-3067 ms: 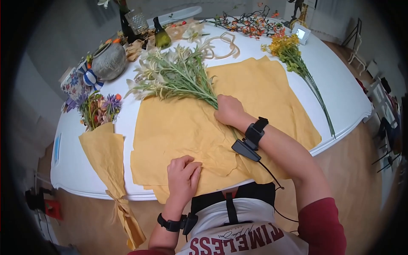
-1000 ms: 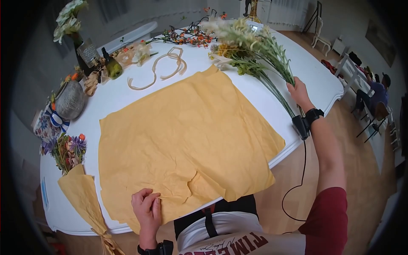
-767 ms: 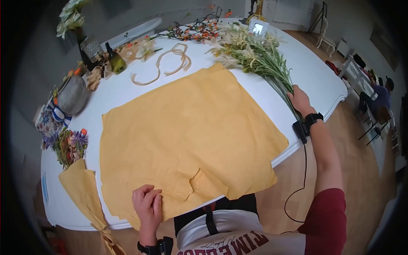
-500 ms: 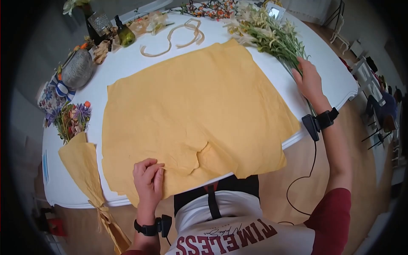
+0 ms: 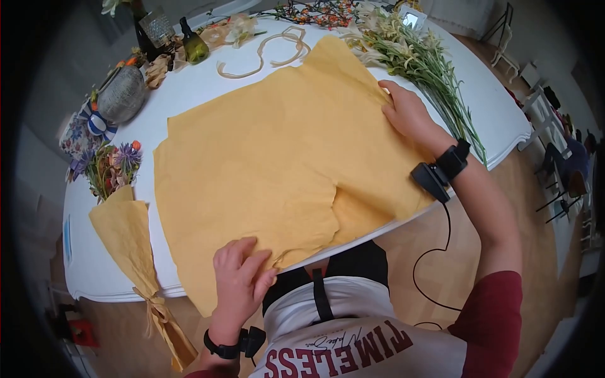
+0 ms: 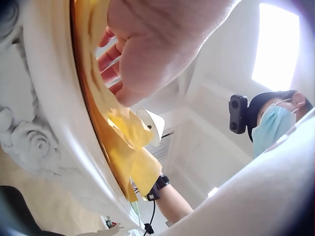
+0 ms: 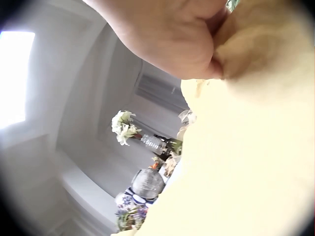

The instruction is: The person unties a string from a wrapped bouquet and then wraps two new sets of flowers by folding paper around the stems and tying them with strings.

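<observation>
A large yellow sheet of wrapping paper [image 5: 246, 164] covers the middle of the white table, torn and crumpled at its near edge. My right hand [image 5: 409, 113] pinches the sheet's right edge between thumb and fingers; the right wrist view shows the paper bunched at the thumb. Near the front edge my left hand [image 5: 239, 277] rests on the paper with loosely bent fingers, and the left wrist view shows its fingers [image 6: 109, 61] spread over the sheet. Long-stemmed pale flowers [image 5: 419, 60] lie right of the paper, their green stems pointing toward the table's right edge.
At the left, a wrapped bouquet [image 5: 126, 233] overhangs the front edge. Behind it stand a grey pot [image 5: 123, 94] and a green bottle [image 5: 194, 44]. A beige ribbon [image 5: 261, 57] curls beyond the sheet, with orange-berried branches [image 5: 315, 12] at the back. A cable [image 5: 416, 258] hangs from my right wrist.
My right hand has carried the pale flowers from the paper to the table's right side, let go, and taken the paper's right edge. The sheet has shifted; my left hand has loosened its fingers.
</observation>
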`<state>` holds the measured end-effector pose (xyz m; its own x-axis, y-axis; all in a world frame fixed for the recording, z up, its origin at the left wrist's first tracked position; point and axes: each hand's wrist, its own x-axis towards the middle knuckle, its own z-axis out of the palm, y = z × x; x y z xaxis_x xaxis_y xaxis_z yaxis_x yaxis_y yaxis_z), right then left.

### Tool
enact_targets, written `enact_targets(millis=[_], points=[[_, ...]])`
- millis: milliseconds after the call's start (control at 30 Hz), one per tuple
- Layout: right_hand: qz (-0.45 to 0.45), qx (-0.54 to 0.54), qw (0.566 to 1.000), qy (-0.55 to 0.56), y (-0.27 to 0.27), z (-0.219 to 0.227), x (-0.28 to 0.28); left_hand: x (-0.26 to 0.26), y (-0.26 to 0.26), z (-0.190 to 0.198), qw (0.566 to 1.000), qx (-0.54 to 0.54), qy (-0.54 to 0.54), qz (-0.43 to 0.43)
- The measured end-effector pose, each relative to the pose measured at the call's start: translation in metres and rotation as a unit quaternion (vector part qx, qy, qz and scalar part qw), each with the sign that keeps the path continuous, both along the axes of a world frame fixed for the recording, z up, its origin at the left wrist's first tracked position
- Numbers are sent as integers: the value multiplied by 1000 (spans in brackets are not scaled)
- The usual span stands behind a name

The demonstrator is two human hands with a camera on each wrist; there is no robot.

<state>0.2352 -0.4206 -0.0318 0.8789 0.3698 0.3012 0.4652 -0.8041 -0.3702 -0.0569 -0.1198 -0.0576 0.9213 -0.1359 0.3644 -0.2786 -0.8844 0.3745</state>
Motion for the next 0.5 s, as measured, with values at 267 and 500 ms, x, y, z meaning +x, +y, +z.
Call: enact_targets(millis=[267,500], points=[[-126,-155,979,-40,1,-26,0,10,14,-8,988,106,112,4],[-114,-39,989,82,-35,-35,31,26,22,3,993,91,68,36]])
